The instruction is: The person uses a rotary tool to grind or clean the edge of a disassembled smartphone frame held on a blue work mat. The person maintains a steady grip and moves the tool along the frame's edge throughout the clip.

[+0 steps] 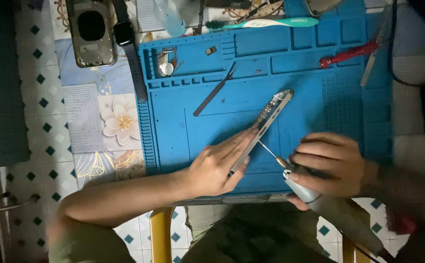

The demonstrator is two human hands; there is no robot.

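An opened phone body (270,116) stands on its long edge, tilted, on the blue work mat (319,107). My left hand (217,165) grips its lower end, fingers stretched along its side. My right hand (332,163) holds a grey pen-shaped power tool (314,192). The tool's thin metal bit (267,150) points up-left and touches the phone's edge near my left fingertips.
Black tweezers (216,89) lie on the mat above the phone. A red-handled tool (347,54) and a metal strip (375,51) lie at the mat's upper right. A teal toothbrush (266,23), a clear bottle (169,17), a phone back shell (91,31) and a smartwatch (129,46) sit along the back.
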